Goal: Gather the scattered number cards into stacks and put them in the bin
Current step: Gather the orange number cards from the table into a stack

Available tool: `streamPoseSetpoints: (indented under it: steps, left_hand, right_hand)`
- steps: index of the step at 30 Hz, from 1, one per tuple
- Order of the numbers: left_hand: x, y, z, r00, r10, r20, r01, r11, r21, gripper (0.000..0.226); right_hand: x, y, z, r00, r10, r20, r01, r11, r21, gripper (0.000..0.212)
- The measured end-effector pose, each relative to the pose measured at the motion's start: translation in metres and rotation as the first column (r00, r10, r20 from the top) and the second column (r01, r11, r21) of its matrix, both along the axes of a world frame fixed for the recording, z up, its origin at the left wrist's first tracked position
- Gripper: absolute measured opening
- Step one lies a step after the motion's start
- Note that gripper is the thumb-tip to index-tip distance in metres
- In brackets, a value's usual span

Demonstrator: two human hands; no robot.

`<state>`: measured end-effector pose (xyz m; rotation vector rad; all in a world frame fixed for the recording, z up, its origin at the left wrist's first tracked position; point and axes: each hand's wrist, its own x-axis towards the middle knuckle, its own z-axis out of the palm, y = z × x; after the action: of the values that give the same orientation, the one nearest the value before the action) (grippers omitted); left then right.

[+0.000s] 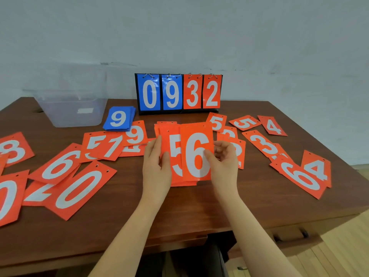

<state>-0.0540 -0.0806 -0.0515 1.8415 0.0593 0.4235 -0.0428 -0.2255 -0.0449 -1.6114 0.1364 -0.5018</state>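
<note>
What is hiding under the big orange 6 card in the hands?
Under the 6 card sits an orange 5 card, partly showing. More orange cards peek out behind it, but their numbers are covered.

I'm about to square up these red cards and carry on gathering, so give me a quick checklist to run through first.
1. Left hand has a grip on the held red stack: ok.
2. Right hand holds the 6 card: ok.
3. Stack edges aligned: not ok, cards fanned.
4. Bin open and reachable: ok.
5. Blue stack gathered: ok.
6. Loose red cards left on the table: not ok, many.
</note>
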Motion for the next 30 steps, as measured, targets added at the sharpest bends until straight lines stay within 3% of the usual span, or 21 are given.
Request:
streamPoseSetpoints:
  steps: [8,12,15,17,24,27,30]
  left_hand:
    - [0.006,-0.008,-0.008,0.998,-0.031,-0.051,0.029,0.999,-0.037,0.053]
    - [0.015,-0.003,-0.011,0.995,0.006,-0.1,-0.007,1.0,-0.013,0.054]
    - [0.021,-0.003,-0.012,0.992,0.026,-0.127,-0.029,0.999,-0.022,0.054]
    - [0.021,-0.006,-0.013,0.991,0.032,-0.129,-0.034,0.999,-0.017,0.053]
    - [0.017,-0.009,-0.014,0.993,0.049,-0.111,-0.053,0.998,-0.039,0.051]
    - [0.013,-0.009,-0.012,0.992,0.086,-0.094,-0.089,0.996,-0.025,0.05]
    - [0.008,-0.009,-0.013,0.987,0.136,-0.091,-0.138,0.99,-0.012,0.051]
  right_hand:
    - [0.016,0.007,-0.021,0.996,0.049,-0.074,-0.065,0.973,-0.222,0.022]
    - [0.033,-0.026,-0.026,0.967,-0.161,-0.199,0.062,0.902,-0.427,0.026]
    - [0.04,-0.049,-0.027,0.87,-0.321,-0.374,-0.002,0.757,-0.653,0.046]
    - [0.041,-0.059,-0.029,0.806,-0.392,-0.444,-0.062,0.69,-0.721,0.061]
    - [0.042,-0.059,-0.026,0.776,-0.34,-0.531,-0.166,0.703,-0.692,0.063]
    - [0.037,-0.056,-0.024,0.859,-0.251,-0.446,-0.099,0.774,-0.625,0.046]
    - [0.021,-0.049,-0.018,0.956,-0.136,-0.26,0.009,0.898,-0.439,0.029]
